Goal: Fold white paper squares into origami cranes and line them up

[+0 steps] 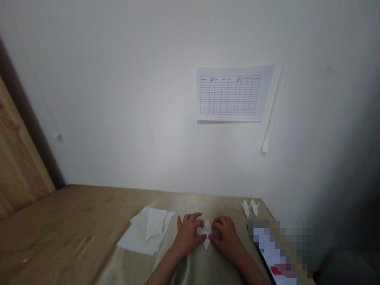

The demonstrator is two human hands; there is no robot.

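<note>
A small white folded paper (207,234), pointed at its top and bottom, lies between my two hands just above the table cover. My left hand (189,234) pinches its left edge with thumb and fingers. On the opposite edge, the thumb and bent fingers of my right hand (226,234) grip it too. To the left of my hands is a pile of white paper sheets (139,239), with a folded triangular piece (156,222) on top. Two small folded paper figures (246,208) (254,207) lie at the table's back right corner.
The table (89,221) has a shiny tan cover and meets a white wall. A dark-edged device with a blurred screen (271,253) lies at the right edge. A printed table sheet (231,95) hangs on the wall. Wooden boards (20,158) stand at left.
</note>
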